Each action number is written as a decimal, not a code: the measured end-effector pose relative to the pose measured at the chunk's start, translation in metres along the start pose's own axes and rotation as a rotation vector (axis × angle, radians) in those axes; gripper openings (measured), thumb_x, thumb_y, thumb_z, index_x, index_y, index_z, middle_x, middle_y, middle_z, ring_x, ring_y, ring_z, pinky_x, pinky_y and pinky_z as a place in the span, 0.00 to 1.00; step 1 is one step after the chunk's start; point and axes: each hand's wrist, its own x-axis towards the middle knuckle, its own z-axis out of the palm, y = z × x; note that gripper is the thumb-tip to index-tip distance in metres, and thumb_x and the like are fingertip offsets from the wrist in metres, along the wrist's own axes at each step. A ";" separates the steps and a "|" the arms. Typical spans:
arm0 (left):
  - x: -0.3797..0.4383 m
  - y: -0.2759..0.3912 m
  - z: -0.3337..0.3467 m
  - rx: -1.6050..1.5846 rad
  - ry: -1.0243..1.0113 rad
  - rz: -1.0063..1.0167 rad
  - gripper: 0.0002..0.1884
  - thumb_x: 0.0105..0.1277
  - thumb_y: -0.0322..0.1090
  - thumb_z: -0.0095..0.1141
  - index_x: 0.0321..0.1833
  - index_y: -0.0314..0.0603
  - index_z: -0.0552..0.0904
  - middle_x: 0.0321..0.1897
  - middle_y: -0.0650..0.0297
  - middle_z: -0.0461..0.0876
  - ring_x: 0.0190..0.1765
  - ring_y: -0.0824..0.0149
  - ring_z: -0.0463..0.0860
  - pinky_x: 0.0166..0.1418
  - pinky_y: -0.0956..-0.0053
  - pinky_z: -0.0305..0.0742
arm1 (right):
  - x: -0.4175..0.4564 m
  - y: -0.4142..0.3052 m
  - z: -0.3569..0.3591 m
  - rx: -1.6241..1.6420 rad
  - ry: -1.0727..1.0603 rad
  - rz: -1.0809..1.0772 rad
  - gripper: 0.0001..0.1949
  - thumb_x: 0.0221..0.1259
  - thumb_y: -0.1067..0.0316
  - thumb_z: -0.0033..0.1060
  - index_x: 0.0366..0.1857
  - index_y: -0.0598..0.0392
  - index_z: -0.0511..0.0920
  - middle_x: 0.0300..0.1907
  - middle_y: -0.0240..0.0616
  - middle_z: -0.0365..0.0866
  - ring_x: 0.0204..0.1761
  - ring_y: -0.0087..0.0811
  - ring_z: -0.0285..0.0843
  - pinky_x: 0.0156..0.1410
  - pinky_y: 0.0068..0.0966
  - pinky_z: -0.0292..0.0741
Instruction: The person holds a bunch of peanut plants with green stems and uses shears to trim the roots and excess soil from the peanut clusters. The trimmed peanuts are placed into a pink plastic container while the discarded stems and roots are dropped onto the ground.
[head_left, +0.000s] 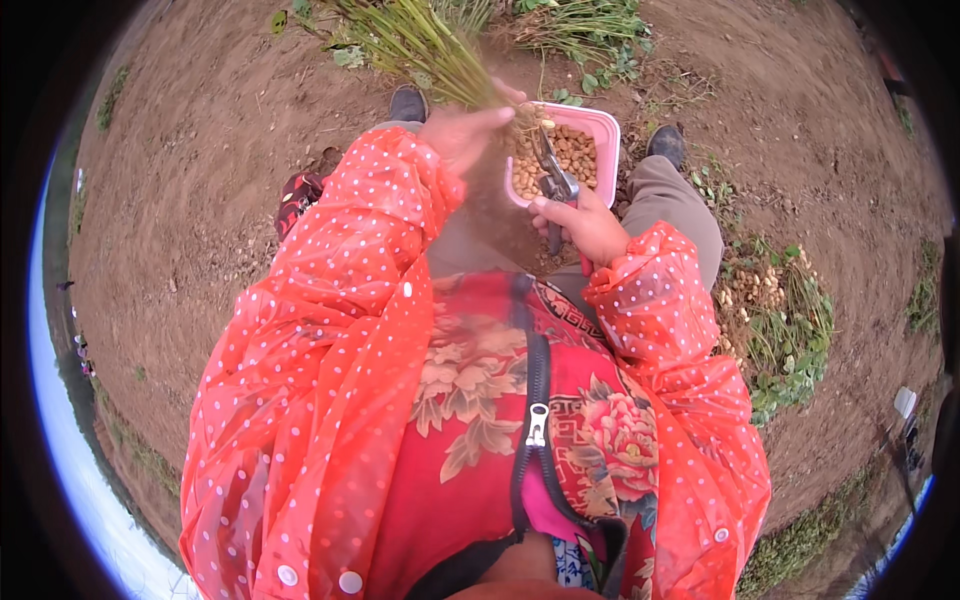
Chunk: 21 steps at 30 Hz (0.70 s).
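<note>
My left hand (466, 133) is closed round the lower stems of a bundle of peanut plants (427, 52), just left of a pink plastic tub (611, 150). The roots of the bundle reach over the tub's left side and are blurred. In my right hand (581, 225), at the tub's near edge, is a pair of pruning shears (559, 184). Their blades point away from me, over the tub and close to the roots. Inside the tub lie many peanuts in their shells (577, 154).
Pulled peanut plants (585, 30) lie on the soil beyond the tub. Another heap with pods (784, 322) is at my right. A dark red patterned item (298, 199) rests by my left sleeve. My shoes (409, 103) stand on either side of the tub.
</note>
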 end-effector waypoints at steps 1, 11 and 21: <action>0.000 -0.001 0.001 0.000 -0.010 -0.005 0.14 0.60 0.16 0.52 0.45 0.43 0.77 0.45 0.60 0.80 0.59 0.60 0.74 0.66 0.61 0.66 | 0.000 0.000 0.000 -0.004 0.013 -0.002 0.15 0.60 0.56 0.57 0.40 0.59 0.77 0.31 0.34 0.80 0.32 0.21 0.75 0.35 0.17 0.69; -0.001 0.001 0.004 -0.050 -0.001 0.000 0.14 0.61 0.17 0.52 0.46 0.44 0.76 0.46 0.59 0.80 0.59 0.61 0.74 0.66 0.61 0.65 | -0.003 -0.008 0.000 -0.033 0.050 0.030 0.16 0.58 0.60 0.61 0.43 0.59 0.72 0.29 0.31 0.76 0.30 0.21 0.73 0.37 0.20 0.71; -0.001 0.005 0.008 -0.031 -0.020 -0.046 0.13 0.61 0.18 0.53 0.46 0.43 0.76 0.46 0.58 0.80 0.58 0.60 0.75 0.64 0.61 0.68 | 0.001 -0.003 0.000 0.012 0.076 0.017 0.17 0.58 0.61 0.61 0.46 0.58 0.72 0.29 0.30 0.76 0.30 0.21 0.73 0.36 0.21 0.71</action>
